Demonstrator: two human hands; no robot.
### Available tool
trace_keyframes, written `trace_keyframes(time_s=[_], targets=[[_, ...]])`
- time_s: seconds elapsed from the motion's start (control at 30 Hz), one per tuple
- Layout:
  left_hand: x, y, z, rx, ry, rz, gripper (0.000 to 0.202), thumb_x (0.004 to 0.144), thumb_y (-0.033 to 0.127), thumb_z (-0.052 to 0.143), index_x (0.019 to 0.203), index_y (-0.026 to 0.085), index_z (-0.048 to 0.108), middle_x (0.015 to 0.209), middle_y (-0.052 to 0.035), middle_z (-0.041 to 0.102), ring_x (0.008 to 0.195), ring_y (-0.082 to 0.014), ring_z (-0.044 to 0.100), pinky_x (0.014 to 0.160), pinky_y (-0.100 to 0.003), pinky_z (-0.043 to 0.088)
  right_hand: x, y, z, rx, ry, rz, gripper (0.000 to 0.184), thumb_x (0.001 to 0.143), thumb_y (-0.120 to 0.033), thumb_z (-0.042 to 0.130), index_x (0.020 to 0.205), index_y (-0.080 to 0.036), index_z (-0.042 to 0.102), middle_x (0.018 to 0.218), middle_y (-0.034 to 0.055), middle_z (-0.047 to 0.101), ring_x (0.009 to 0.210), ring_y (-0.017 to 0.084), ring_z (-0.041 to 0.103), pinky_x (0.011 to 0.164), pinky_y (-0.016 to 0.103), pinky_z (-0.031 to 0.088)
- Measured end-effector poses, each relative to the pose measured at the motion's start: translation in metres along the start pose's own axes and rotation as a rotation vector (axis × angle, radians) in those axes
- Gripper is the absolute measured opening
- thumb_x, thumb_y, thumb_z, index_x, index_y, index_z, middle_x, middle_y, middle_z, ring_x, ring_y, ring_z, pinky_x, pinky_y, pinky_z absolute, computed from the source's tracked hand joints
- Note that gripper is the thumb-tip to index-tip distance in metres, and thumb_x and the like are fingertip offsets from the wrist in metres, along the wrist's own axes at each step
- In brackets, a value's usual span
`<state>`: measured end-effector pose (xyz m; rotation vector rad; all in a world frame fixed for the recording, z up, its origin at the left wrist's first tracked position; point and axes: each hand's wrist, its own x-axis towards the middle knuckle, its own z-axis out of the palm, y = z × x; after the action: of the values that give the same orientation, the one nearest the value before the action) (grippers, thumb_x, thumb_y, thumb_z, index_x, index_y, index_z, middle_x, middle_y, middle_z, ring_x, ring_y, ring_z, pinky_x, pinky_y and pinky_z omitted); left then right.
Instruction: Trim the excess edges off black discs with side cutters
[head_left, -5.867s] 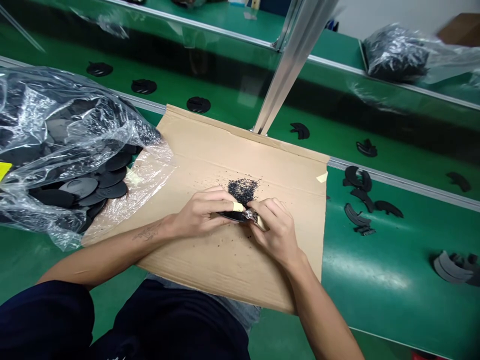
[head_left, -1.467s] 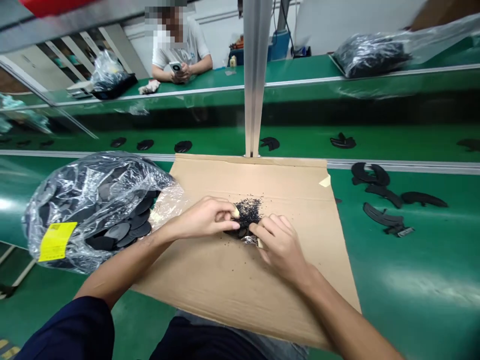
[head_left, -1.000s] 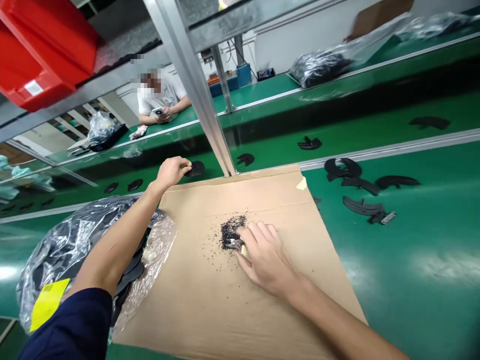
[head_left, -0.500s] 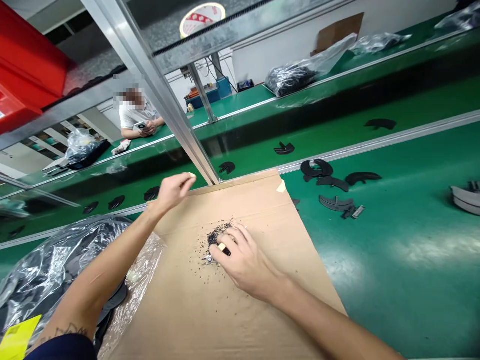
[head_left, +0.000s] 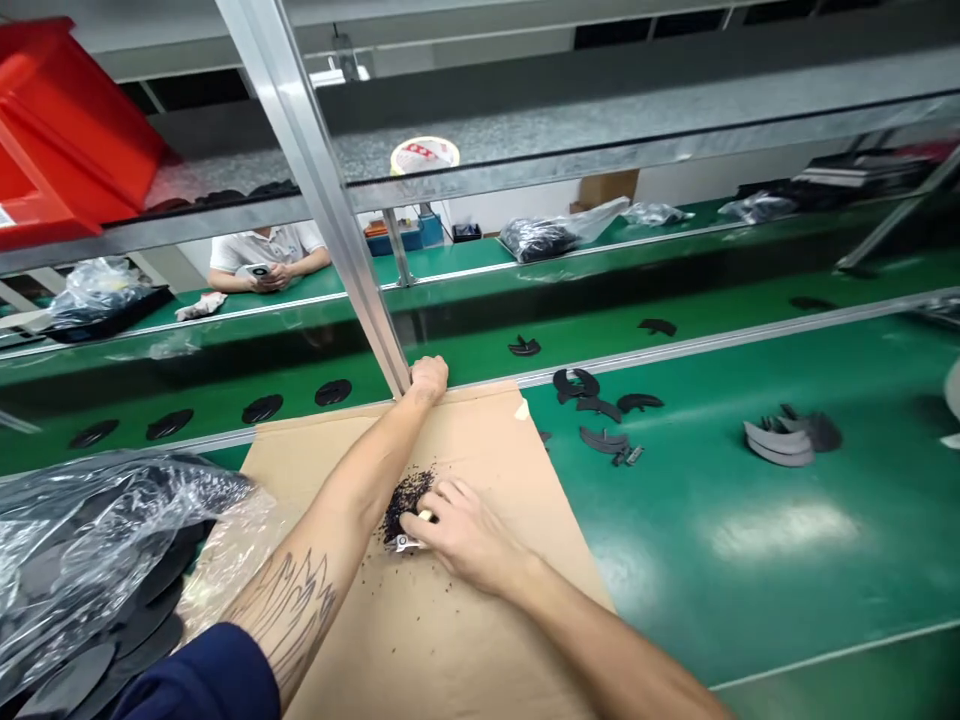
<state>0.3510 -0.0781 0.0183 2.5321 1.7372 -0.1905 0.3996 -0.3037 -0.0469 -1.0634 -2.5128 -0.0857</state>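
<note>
My left hand is stretched out to the far edge of the cardboard sheet, right at the foot of the metal post. Its fingers curl down past that edge, and what they hold is hidden. My right hand rests on the cardboard, closed on a small metal tool. The tool's tip lies beside a pile of black crumbs.
A clear plastic bag of black flat parts lies at the left. Black discs ride the green belt behind the cardboard. Curved black pieces and grey ones lie at the right. Another person sits across. Overhead are red bins.
My left hand has moved right along the far edge of the cardboard to the post and its fingers have closed. My right hand stays by the crumbs. The view has tilted up.
</note>
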Motion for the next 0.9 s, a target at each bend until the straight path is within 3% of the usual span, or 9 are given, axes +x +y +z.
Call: trace_keyframes(time_s=[0.2,0.37,0.43,0.53,0.6,0.67,0.77,0.83,0.9], targets=[[-0.023,-0.013,-0.001,-0.106,0.201,0.159,0.035,0.095,0.018,0.062,0.129,0.014,0.053,0.127,-0.0163,0.059,0.115,-0.0276,0.063,0.098,-0.045,0.054,0.000,-0.002,-0.001,0.001,0.178,0.110,0.028,0.088,-0.007,0.053,0.111,-0.016,0.064,0.088,0.0067,0.063,0.086,0.021,0.049,0.075,0.034,0.042],[-0.080,-0.044,0.003,-0.390,0.283,0.417,0.029,0.091,0.019,0.063,0.118,0.018,0.053,0.114,-0.0074,0.060,0.100,-0.0186,0.064,0.094,-0.034,0.055,0.002,0.001,-0.011,0.019,0.431,0.151,0.033,0.089,-0.005,0.048,0.114,-0.015,0.067,0.093,0.0095,0.064,0.084,0.021,0.055,0.072,0.033,0.045],[-0.114,-0.060,0.008,-0.652,0.232,0.567,0.026,0.088,0.022,0.065,0.112,0.018,0.055,0.107,-0.0058,0.060,0.089,-0.0157,0.063,0.085,-0.032,0.056,0.003,0.003,-0.014,-0.005,0.531,0.153,0.043,0.089,-0.004,0.047,0.126,-0.017,0.064,0.104,0.0125,0.064,0.091,0.022,0.058,0.075,0.033,0.047],[-0.168,-0.077,0.015,-0.921,-0.022,0.670,0.022,0.086,0.026,0.066,0.104,0.017,0.057,0.098,-0.0039,0.061,0.082,-0.0133,0.063,0.076,-0.027,0.057,0.007,0.004,-0.019,-0.027,0.573,0.124,0.046,0.090,-0.007,0.053,0.134,-0.018,0.060,0.118,0.0159,0.065,0.104,0.025,0.060,0.081,0.036,0.049],[-0.198,-0.084,0.021,-1.016,-0.198,0.636,0.021,0.087,0.028,0.066,0.102,0.017,0.057,0.093,-0.0033,0.063,0.078,-0.0126,0.063,0.071,-0.025,0.056,0.010,0.003,-0.020,0.004,0.487,0.038,0.042,0.091,-0.010,0.055,0.133,-0.019,0.061,0.110,0.0129,0.069,0.097,0.024,0.060,0.080,0.035,0.048],[-0.221,-0.092,0.027,-1.094,-0.280,0.548,0.026,0.089,0.030,0.066,0.108,0.016,0.055,0.094,-0.0048,0.065,0.078,-0.0129,0.064,0.070,-0.025,0.055,0.015,0.003,-0.019,0.076,0.424,-0.042,0.037,0.092,-0.011,0.055,0.127,-0.019,0.064,0.099,0.0095,0.073,0.089,0.023,0.060,0.077,0.035,0.046],[-0.247,-0.116,0.032,-1.093,-0.199,0.398,0.037,0.094,0.034,0.061,0.124,0.017,0.050,0.109,-0.0105,0.068,0.090,-0.0160,0.068,0.080,-0.028,0.057,0.021,0.001,-0.012,0.204,0.425,-0.088,0.029,0.092,-0.009,0.052,0.115,-0.019,0.067,0.090,0.0083,0.073,0.085,0.022,0.062,0.074,0.034,0.047],[-0.264,-0.143,0.032,-0.864,-0.103,0.284,0.029,0.098,0.035,0.055,0.121,0.017,0.053,0.111,-0.0110,0.068,0.096,-0.0182,0.069,0.085,-0.030,0.056,0.022,-0.001,-0.009,0.282,0.438,-0.080,0.027,0.091,-0.007,0.050,0.109,-0.019,0.066,0.089,0.0082,0.072,0.082,0.021,0.064,0.072,0.033,0.048],[-0.279,-0.175,0.031,-0.436,-0.042,0.088,0.020,0.100,0.032,0.051,0.105,0.016,0.061,0.102,-0.0104,0.070,0.094,-0.0210,0.069,0.085,-0.032,0.055,0.023,-0.005,-0.007,0.337,0.445,-0.040,0.021,0.092,-0.008,0.052,0.105,-0.020,0.064,0.088,0.0079,0.071,0.079,0.020,0.065,0.071,0.032,0.049]])
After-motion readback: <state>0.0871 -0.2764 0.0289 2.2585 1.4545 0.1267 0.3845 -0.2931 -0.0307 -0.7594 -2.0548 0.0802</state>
